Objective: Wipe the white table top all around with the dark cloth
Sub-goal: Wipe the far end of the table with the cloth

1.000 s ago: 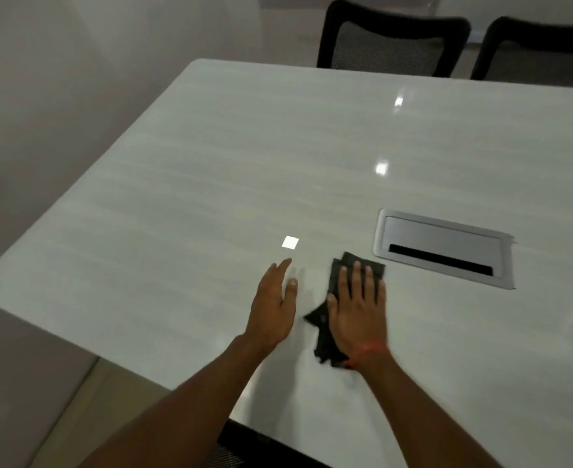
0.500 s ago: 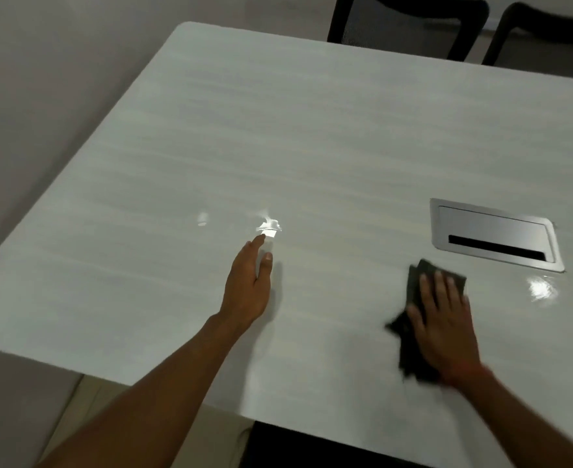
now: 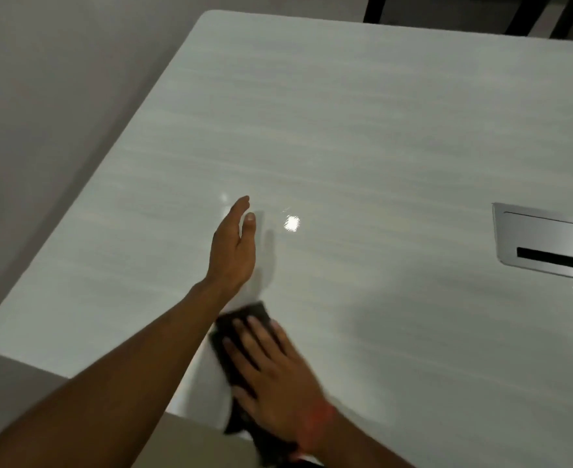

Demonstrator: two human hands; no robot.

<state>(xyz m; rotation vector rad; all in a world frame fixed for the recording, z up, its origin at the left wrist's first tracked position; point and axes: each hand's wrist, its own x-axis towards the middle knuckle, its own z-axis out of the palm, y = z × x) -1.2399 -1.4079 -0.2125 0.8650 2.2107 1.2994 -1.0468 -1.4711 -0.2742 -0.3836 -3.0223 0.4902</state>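
Observation:
The glossy white table top (image 3: 363, 136) fills most of the head view. My right hand (image 3: 271, 369) lies flat, fingers spread, pressing the dark cloth (image 3: 226, 336) onto the table near its front edge; part of the cloth hangs over that edge below my wrist. My left hand (image 3: 234, 248) rests on its edge on the table, fingers straight and together, holding nothing. It is just beyond the cloth, and my left forearm crosses close to the cloth's left side.
A silver cable hatch (image 3: 548, 241) with a dark slot is set into the table at the right. Two dark chair backs (image 3: 373, 8) stand beyond the far edge. A grey wall (image 3: 58, 96) runs along the table's left side.
My right hand has slid the cloth left and toward the front edge, from beside the hatch to just below my left hand. My left hand stayed planted; the view shifted left.

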